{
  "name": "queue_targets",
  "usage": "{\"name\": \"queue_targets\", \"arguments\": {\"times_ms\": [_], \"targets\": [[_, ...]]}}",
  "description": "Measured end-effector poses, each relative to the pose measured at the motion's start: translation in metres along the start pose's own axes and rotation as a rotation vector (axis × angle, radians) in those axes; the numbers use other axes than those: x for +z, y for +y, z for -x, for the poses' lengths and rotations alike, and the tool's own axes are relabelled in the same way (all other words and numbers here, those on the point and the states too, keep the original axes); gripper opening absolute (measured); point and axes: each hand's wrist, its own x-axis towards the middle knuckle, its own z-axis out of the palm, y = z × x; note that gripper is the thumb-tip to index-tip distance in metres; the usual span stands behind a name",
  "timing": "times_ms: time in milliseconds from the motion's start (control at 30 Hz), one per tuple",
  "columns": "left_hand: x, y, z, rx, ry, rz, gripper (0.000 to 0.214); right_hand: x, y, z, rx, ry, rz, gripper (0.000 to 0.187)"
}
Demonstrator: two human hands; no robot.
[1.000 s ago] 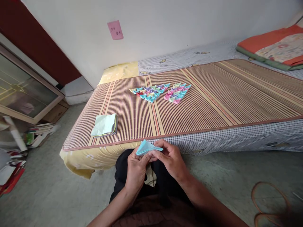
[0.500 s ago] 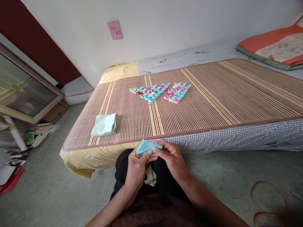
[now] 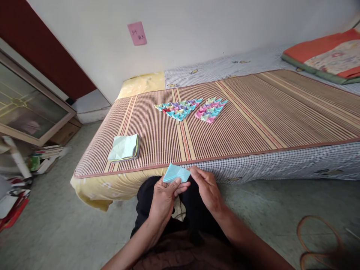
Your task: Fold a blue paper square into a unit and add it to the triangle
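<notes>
A light blue sheet of folding paper (image 3: 176,173), creased and partly folded, is held over my lap just off the bed's front edge. My left hand (image 3: 167,191) grips its lower edge, thumb on top and fingers beneath. My right hand (image 3: 206,186) is at the paper's right corner, with thumb and forefinger closed together at that tip. Beyond them on the mat lie two groups of small folded paper pieces, a larger multicoloured group (image 3: 180,108) and a smaller one (image 3: 210,110). To the left rests a stack of square paper (image 3: 123,147), pale green on top.
A striped bamboo mat (image 3: 239,131) covers most of the bed. Folded orange and floral bedding (image 3: 329,54) lies at the far right. A glass-panelled cabinet door (image 3: 28,101) stands left, with books (image 3: 46,157) on the floor. A looped cord (image 3: 317,240) lies at lower right.
The blue paper has opened from a narrow pointed shape into a broader, flatter one. My right hand has shifted slightly right, to its corner. My left hand keeps its hold.
</notes>
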Motion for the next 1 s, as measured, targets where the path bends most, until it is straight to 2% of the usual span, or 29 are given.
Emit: {"name": "queue_targets", "arguments": {"times_ms": [67, 200, 400, 667, 867, 1000], "targets": [[0.000, -0.001, -0.001, 0.002, 0.017, -0.002, 0.041, -0.004, -0.001, -0.002, 0.005, -0.016, 0.018, 0.043], [0.001, -0.004, -0.002, 0.028, -0.011, -0.026, 0.038, -0.005, 0.003, -0.004, 0.024, -0.072, 0.064, 0.028], [0.002, -0.006, 0.000, 0.069, -0.065, -0.092, 0.041, 0.000, 0.008, -0.003, 0.006, -0.081, 0.123, 0.020], [0.002, -0.005, 0.003, 0.080, -0.095, -0.101, 0.043, -0.001, 0.003, -0.003, -0.082, -0.068, 0.125, 0.018], [-0.003, -0.011, 0.002, 0.079, -0.099, -0.100, 0.038, -0.002, 0.006, -0.002, -0.044, -0.081, 0.074, 0.019], [-0.003, -0.010, 0.002, 0.069, -0.080, -0.081, 0.043, -0.004, 0.010, -0.001, -0.025, -0.098, 0.055, 0.024]]}}
